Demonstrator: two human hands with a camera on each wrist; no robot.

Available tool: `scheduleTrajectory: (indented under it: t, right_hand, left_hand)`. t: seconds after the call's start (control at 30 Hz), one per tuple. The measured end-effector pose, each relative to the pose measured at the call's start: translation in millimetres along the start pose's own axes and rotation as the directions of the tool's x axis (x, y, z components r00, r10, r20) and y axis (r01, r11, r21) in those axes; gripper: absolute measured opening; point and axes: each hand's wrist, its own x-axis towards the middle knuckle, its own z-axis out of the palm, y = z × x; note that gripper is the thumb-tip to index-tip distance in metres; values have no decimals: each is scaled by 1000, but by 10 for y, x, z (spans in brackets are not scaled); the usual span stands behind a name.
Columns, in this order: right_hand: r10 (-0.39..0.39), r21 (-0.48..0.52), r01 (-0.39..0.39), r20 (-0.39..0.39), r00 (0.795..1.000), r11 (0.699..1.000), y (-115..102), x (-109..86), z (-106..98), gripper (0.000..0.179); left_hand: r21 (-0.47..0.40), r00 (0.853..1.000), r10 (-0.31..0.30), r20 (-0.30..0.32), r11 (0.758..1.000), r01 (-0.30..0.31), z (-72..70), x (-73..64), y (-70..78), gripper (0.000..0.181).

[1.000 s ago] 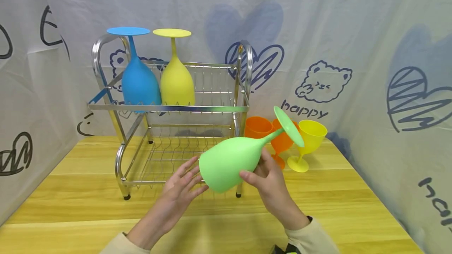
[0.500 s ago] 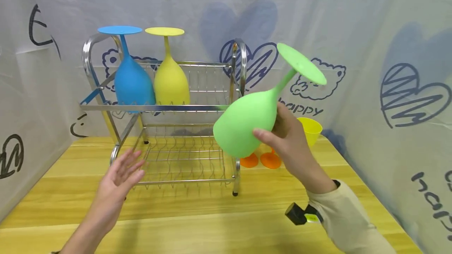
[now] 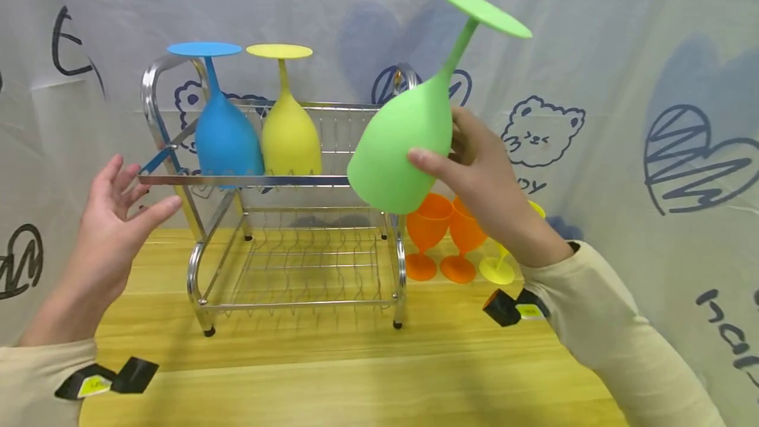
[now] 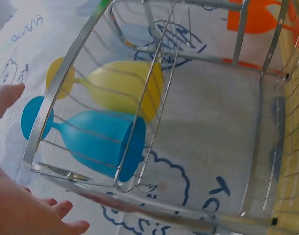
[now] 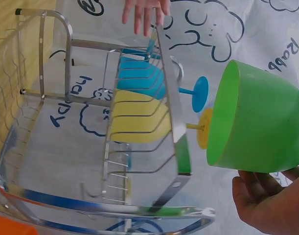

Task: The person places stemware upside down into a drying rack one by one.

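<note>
While the left hand [image 3: 109, 226] is spread beside the rack [image 3: 160, 180], the right hand [image 3: 489, 183] holds the green goblet [image 3: 403, 140]

In the head view, the right hand grips the goblet's bowl, thumb across the near side. The goblet is upside down and tilted, foot up to the right, in front of the upper tier's right end. On that tier a blue goblet [image 3: 228, 140] and a yellow goblet [image 3: 290, 140] stand upside down, side by side. Right of the rack, two orange goblets [image 3: 425, 224] and a second yellow goblet [image 3: 497, 271] stand upright on the table [image 3: 427, 368].

In the left wrist view, the fingers [image 4: 62, 209] are parted and hold nothing, near the blue goblet's end of the tier.

In the right wrist view, the green goblet's mouth faces the rack, apart from it; the right fingers curl against the bowl.
</note>
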Motion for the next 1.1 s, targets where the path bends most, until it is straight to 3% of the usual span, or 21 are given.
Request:
scheduleTrajectory:
  t: [0.13,0.27,0.63,0.87,1.1]
  right_hand:
    - [32,-20,-31,17,999,999,-92,161,43,57]
    - [92,-77,-90,25,995,993,-110,295,95,60]
    - [170,-122,-166,21,985,978,-25,568,219,67]
    - [296,-192,-294,-18,955,936,24,781,323,71]
    - [344,-244,-342,-36,938,907,86,959,435,71]
  left_hand:
    - [151,999,35,36,988,-40,-92,177,104,89]
    - [233,996,25,89,971,-45,-134,327,151,94]
    - [227,984,6,178,973,-47,-175,572,118,95]
    - [183,981,34,193,981,-70,-220,604,69,92]
    - [137,978,64,200,986,-92,-246,604,48,91]
